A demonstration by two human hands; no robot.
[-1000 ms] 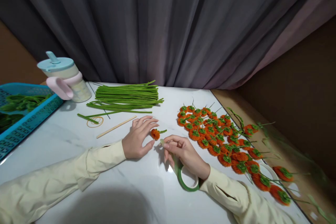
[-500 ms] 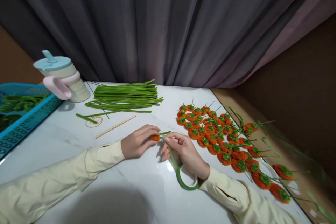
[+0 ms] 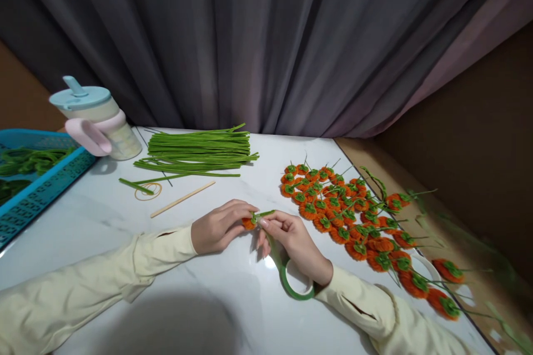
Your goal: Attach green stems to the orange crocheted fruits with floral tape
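Observation:
My left hand (image 3: 219, 227) is closed in a pinch on a small orange pipe-cleaner flower (image 3: 249, 223) with a short green stem, held just above the white table (image 3: 100, 216). My right hand (image 3: 291, 238) is closed beside it, fingertips pinching the free end of green floral tape against the flower's stem. The tape roll (image 3: 296, 280) hangs round my right wrist, its strip running up to my fingers. Both hands meet at the flower near the table's middle.
Several finished orange flowers (image 3: 345, 216) lie in a heap to the right. A bundle of green pipe cleaners (image 3: 200, 152) lies at the back, with a wooden stick (image 3: 183, 198) and a rubber band (image 3: 146, 192) nearby. A lidded cup (image 3: 97, 119) and a blue basket (image 3: 37, 183) stand at left.
My left hand went from open beside the flower to pinching it and lifting it. My right hand brought the tape end up against the flower's stem.

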